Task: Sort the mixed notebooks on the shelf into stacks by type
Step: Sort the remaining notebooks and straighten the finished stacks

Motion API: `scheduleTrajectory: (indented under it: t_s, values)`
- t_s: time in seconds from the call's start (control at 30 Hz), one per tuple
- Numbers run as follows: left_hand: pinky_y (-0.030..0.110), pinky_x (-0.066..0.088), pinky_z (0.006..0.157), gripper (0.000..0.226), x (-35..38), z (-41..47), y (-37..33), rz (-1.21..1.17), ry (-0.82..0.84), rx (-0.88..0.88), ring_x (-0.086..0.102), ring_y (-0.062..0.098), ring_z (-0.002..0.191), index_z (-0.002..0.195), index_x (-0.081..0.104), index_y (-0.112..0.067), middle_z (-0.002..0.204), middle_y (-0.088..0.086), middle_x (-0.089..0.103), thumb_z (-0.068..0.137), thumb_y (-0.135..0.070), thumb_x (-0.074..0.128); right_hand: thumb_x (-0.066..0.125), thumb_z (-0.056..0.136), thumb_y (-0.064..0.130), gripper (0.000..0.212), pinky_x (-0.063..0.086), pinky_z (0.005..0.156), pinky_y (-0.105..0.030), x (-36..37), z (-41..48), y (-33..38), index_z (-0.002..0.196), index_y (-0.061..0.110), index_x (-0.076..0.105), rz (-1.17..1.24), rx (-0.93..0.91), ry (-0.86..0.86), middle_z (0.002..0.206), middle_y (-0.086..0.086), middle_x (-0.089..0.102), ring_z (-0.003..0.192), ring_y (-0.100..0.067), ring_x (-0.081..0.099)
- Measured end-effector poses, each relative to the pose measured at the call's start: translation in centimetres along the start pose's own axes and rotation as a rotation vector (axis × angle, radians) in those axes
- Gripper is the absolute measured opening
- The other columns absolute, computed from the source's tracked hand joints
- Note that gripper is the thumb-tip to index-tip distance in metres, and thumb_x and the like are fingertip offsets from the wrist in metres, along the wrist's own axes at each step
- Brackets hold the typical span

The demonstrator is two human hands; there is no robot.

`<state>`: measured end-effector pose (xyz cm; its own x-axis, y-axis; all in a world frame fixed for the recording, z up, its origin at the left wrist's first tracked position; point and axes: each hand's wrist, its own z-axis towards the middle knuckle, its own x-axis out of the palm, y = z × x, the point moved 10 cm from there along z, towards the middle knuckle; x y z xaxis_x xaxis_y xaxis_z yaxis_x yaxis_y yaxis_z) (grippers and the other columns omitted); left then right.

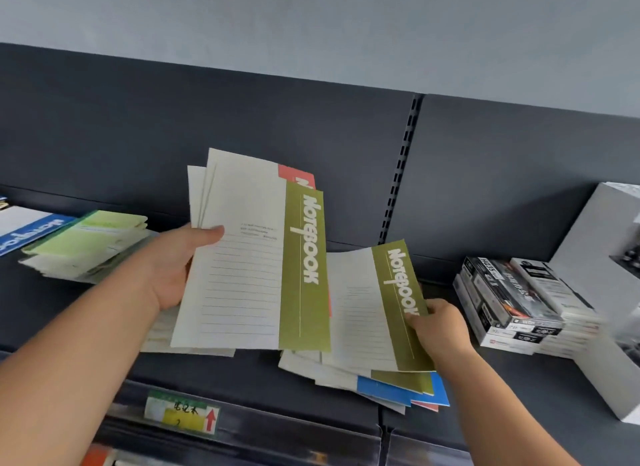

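the mixed pile (391,391) is not sorted yet. the right hand (440,330) pinches a green notebook (360,309) on top of it. left of the pile, the left hand (173,268) grips a bunch (242,275) of notebooks. far left of the pile, one stack (86,247) looks done.

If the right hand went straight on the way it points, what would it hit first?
The right hand, pinching an olive notebook, aims up-left at the fanned notebooks in the left hand; depth is unclear.
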<state>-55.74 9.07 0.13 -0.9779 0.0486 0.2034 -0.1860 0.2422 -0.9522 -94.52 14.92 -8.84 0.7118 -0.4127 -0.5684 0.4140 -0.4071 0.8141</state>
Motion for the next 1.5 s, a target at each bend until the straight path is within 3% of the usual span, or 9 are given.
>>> scheduleTrajectory:
  t_s: [0.17, 0.23, 0.37, 0.57, 0.8, 0.97, 1.1, 1.33, 1.5]
  values:
    - [0.040, 0.057, 0.066, 0.026, 1.0, 1.0, 0.1, -0.021, 0.030, -0.020, 0.071, 0.028, 0.085, 0.115, 0.066, -0.009, 0.096, 0.011, 0.075, 0.096, -0.022, 0.052, 0.059, 0.091, 0.036, 0.038, 0.048, 0.086, -0.037, -0.4, -0.1, 2.3, 0.121, 0.014, 0.060, -0.471, -0.112, -0.104, 0.114, -0.010, 0.063, 0.108, -0.033, 0.056]
    - [0.039, 0.059, 0.063, 0.025, 2.6, 1.0, 1.3, -0.006, 0.068, -0.068, 0.073, 0.028, 0.077, 0.109, 0.068, -0.007, 0.090, 0.012, 0.076, 0.096, -0.022, 0.053, 0.055, 0.094, 0.044, 0.039, 0.050, 0.090, -0.040, -0.7, -1.0, 4.3, 0.121, 0.016, 0.062, -0.164, -0.180, -0.102, 0.116, -0.010, 0.065, 0.107, -0.033, 0.059]
    - [0.037, 0.056, 0.064, 0.018, 7.2, 0.6, 4.2, 0.061, 0.154, -0.122, 0.073, 0.027, 0.071, 0.103, 0.068, -0.007, 0.086, 0.013, 0.076, 0.094, -0.019, 0.057, 0.061, 0.092, 0.048, 0.038, 0.057, 0.086, -0.044, 3.7, -3.7, 6.4, 0.109, 0.015, 0.068, 0.569, 0.052, 0.372, 0.101, -0.009, 0.076, 0.093, -0.029, 0.072]
    - [0.040, 0.053, 0.068, 0.029, 9.0, 1.1, 6.3, -0.014, 0.133, -0.183, 0.069, 0.034, 0.086, 0.112, 0.068, -0.007, 0.099, 0.018, 0.075, 0.098, -0.026, 0.051, 0.072, 0.087, 0.011, 0.027, 0.059, 0.078, -0.056, 2.3, -3.5, 3.7, 0.110, 0.006, 0.061, 0.624, 0.174, 0.299, 0.091, -0.017, 0.076, 0.082, -0.035, 0.074]
    - [0.046, 0.054, 0.072, 0.033, 9.0, 1.5, 7.0, 0.047, 0.111, -0.188, 0.068, 0.036, 0.089, 0.124, 0.063, -0.010, 0.103, 0.020, 0.073, 0.091, -0.012, 0.063, 0.070, 0.085, 0.009, 0.026, 0.058, 0.073, -0.054, 2.3, -3.7, 1.2, 0.109, 0.000, 0.065, 0.768, 0.384, 0.342, 0.091, -0.020, 0.075, 0.076, -0.036, 0.072]
    - [0.042, 0.054, 0.066, 0.026, 9.4, 1.1, 6.8, -0.045, 0.099, -0.200, 0.068, 0.033, 0.082, 0.113, 0.066, -0.015, 0.097, 0.015, 0.074, 0.091, -0.030, 0.064, 0.070, 0.083, 0.004, 0.029, 0.058, 0.070, -0.054, 1.9, -3.2, 1.0, 0.111, 0.007, 0.061, 0.782, 0.380, 0.352, 0.097, -0.021, 0.075, 0.079, -0.036, 0.072]
    - [0.048, 0.052, 0.075, 0.027, 8.9, 1.3, 6.1, -0.054, 0.098, -0.159, 0.065, 0.035, 0.101, 0.122, 0.063, -0.017, 0.115, 0.016, 0.070, 0.095, -0.017, 0.058, 0.063, 0.088, -0.001, 0.032, 0.058, 0.067, -0.056, 1.3, -2.5, 0.7, 0.118, 0.010, 0.058, 0.848, 0.352, 0.340, 0.102, -0.022, 0.073, 0.081, -0.038, 0.071]
    - [0.044, 0.050, 0.069, 0.015, 8.9, 1.0, 5.0, -0.038, 0.124, -0.117, 0.064, 0.032, 0.097, 0.107, 0.064, -0.020, 0.110, 0.013, 0.069, 0.098, -0.014, 0.053, 0.058, 0.090, -0.002, 0.030, 0.059, 0.067, -0.055, 1.3, -2.4, 1.2, 0.117, 0.012, 0.059, 0.879, 0.283, 0.413, 0.101, -0.021, 0.074, 0.077, -0.036, 0.073]
    - [0.048, 0.052, 0.075, 0.031, 6.9, 1.5, 3.1, -0.101, 0.077, -0.056, 0.064, 0.034, 0.101, 0.128, 0.059, -0.018, 0.117, 0.015, 0.068, 0.098, -0.014, 0.052, 0.061, 0.091, 0.000, 0.022, 0.059, 0.062, -0.047, 0.4, -1.8, 0.9, 0.111, 0.009, 0.061, 0.687, 0.269, 0.296, 0.096, -0.019, 0.074, 0.073, -0.034, 0.072]
